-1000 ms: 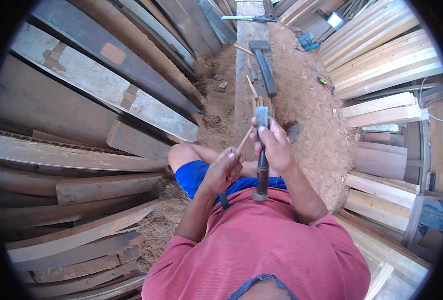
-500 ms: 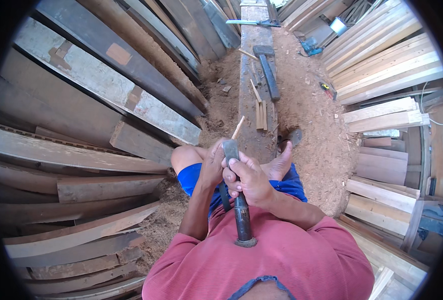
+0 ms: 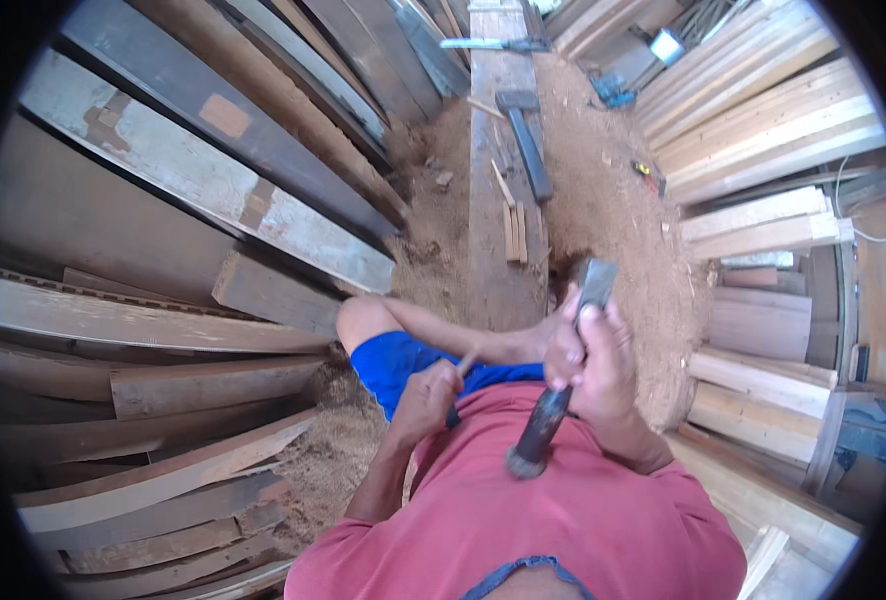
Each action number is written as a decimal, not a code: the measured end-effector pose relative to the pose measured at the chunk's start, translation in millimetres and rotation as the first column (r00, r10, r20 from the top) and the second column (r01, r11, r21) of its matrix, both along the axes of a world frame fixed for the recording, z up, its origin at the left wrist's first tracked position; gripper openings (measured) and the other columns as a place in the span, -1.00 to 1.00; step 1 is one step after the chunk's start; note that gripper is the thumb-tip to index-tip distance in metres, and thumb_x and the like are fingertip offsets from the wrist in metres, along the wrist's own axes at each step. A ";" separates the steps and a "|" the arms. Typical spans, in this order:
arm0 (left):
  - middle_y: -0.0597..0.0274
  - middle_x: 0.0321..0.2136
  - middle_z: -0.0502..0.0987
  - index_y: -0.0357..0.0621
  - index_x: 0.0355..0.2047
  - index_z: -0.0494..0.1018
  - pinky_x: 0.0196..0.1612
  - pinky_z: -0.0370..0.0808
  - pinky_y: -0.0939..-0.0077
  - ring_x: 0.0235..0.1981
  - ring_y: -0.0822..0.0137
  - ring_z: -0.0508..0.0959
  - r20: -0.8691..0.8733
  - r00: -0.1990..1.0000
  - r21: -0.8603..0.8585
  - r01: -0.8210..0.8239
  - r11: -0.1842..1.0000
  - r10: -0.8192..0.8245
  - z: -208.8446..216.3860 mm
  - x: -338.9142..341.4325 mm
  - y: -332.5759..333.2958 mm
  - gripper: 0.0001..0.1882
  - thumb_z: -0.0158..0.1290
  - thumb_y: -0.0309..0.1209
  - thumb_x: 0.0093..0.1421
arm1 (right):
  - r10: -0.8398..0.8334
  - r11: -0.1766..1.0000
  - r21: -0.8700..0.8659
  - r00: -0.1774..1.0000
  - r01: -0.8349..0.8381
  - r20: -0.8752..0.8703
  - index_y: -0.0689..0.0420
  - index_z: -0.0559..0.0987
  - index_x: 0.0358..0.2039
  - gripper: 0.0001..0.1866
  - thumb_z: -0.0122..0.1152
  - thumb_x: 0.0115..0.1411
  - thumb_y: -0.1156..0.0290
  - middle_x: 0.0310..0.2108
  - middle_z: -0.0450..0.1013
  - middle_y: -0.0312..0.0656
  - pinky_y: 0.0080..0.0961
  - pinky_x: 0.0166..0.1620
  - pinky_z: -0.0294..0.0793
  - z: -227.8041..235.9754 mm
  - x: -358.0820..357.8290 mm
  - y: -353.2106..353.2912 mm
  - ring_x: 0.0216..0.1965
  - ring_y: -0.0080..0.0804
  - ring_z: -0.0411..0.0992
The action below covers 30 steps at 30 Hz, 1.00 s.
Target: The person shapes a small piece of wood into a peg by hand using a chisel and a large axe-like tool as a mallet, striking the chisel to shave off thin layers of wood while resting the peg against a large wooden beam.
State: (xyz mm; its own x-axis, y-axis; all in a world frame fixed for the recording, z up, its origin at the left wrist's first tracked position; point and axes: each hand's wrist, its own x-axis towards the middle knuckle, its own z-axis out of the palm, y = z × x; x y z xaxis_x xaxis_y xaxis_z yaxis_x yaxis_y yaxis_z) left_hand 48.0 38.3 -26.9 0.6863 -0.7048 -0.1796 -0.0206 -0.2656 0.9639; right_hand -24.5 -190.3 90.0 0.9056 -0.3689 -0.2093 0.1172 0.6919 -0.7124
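In my right hand (image 3: 605, 352) is a chisel (image 3: 543, 422), its fingers closed round the upper part. The broad steel blade tilts up and right; the dark handle's blunt end lies close to my red shirt. Near my lap, my left hand (image 3: 427, 398) is closed on a thin wooden stick (image 3: 469, 356), whose tip pokes out above the fingers. A short dark piece (image 3: 452, 416) shows beside that hand; what it is I cannot make out. The two hands are apart. Ahead, a plank (image 3: 493, 285) bears several thin wood strips (image 3: 514, 232) and a dark hammer or mallet (image 3: 527, 150).
A handsaw (image 3: 493, 44) lies across the plank's far end. Stacked boards (image 3: 313, 235) crowd the left, and pale timber (image 3: 763, 120) fills the right. Sawdust (image 3: 653, 300) covers the floor, with a blue power tool (image 3: 613, 90) and a small yellow-and-red tool (image 3: 646, 175) on it.
My right hand has swung right with the chisel, away from my left hand. My left hand has drawn back toward my body with the stick. The view has shifted slightly.
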 end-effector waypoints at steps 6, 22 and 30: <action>0.33 -0.75 0.33 -0.20 -0.37 0.40 -0.68 0.18 0.65 -0.76 0.51 0.25 -0.645 0.757 -0.258 -0.345 0.903 0.105 13.3 13.3 -33.2 -0.51 -0.27 -0.04 0.42 | 0.103 0.950 -0.266 0.968 -0.164 -0.229 0.17 0.43 -0.09 -0.78 -0.01 0.32 0.35 -0.61 0.33 -0.35 -0.72 -0.67 0.22 -41.8 39.0 -18.9 -0.73 -0.72 0.18; 0.41 -0.72 0.22 -0.13 -0.32 0.34 -0.64 0.10 0.65 -0.74 0.55 0.14 -0.711 0.701 -0.342 -0.412 0.844 0.054 16.3 21.2 -68.2 -0.61 -0.22 -0.05 0.39 | 0.128 0.982 -0.120 0.977 -0.149 -0.168 0.15 0.37 -0.04 -0.75 -0.07 0.35 0.31 -0.37 0.44 -0.21 -0.62 -0.51 0.44 -65.0 61.0 -3.7 -0.61 -0.63 0.36; 0.42 -0.72 0.22 -0.07 -0.32 0.33 -0.63 0.18 0.63 -0.74 0.50 0.20 -0.732 0.658 -0.257 -0.506 0.823 0.176 11.4 53.7 -84.9 -0.61 -0.30 -0.06 0.40 | 0.227 0.917 0.348 0.972 -0.195 -0.055 0.12 0.33 -0.03 -0.77 -0.12 0.36 0.32 -0.25 0.51 -0.10 -0.43 -0.39 0.59 -57.7 57.4 22.1 -0.49 -0.45 0.53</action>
State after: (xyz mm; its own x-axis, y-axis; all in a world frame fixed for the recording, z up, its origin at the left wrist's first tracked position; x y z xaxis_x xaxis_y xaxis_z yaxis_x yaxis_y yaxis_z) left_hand 101.7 -46.6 -15.6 0.7086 -0.5561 -0.4343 0.6579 0.2983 0.6915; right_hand 32.9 -168.2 32.3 0.9253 -0.0643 -0.3736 -0.1126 0.8945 -0.4327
